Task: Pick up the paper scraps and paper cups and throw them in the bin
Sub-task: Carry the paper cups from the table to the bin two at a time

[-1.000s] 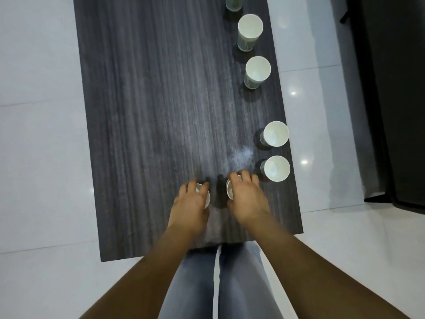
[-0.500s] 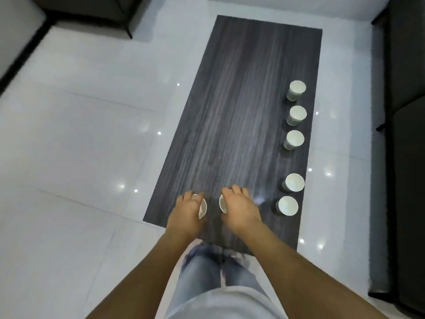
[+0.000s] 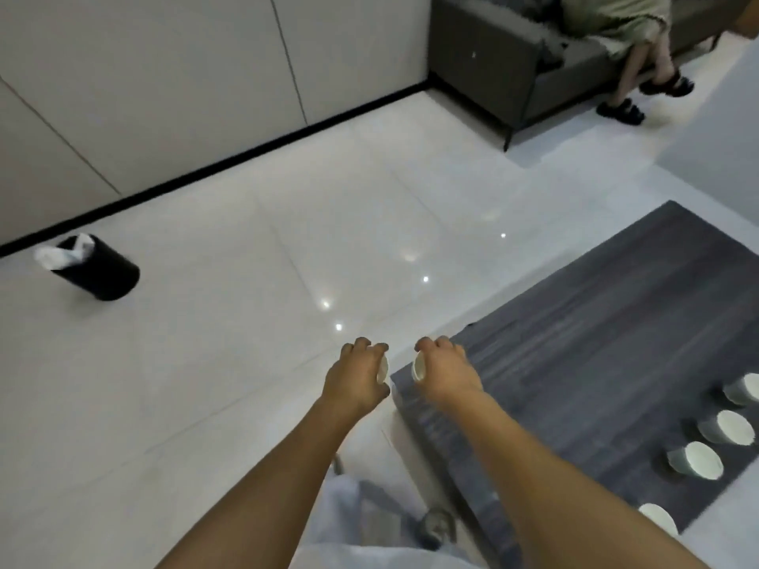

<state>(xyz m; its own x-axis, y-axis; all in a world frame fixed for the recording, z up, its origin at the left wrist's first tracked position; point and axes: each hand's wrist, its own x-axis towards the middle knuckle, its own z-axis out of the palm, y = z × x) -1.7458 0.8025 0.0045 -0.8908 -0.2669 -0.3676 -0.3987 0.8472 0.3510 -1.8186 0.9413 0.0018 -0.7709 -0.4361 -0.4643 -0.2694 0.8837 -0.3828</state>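
My left hand [image 3: 356, 375] grips a white paper cup [image 3: 383, 369] from above, with only the cup's rim showing past my fingers. Beside it my right hand [image 3: 445, 369] grips a second white paper cup [image 3: 419, 368] the same way. Both hands hang over the near left corner of the dark wood-grain table [image 3: 595, 330]. Several more paper cups stand along the table's right side, among them one [image 3: 698, 459] near the front. The black bin [image 3: 96, 266] with a white liner stands on the floor far left, near the wall. No paper scraps are visible.
Glossy white floor tiles [image 3: 246, 342] lie between me and the bin. A grey sofa [image 3: 505, 59] stands at the back right, with a seated person's legs and black sandals [image 3: 640, 92]. A light wall with a dark skirting runs along the back left.
Both hands have lifted the two cups off the table. The view has swung left, bringing the bin, wall and sofa into sight and pushing the table to the right.
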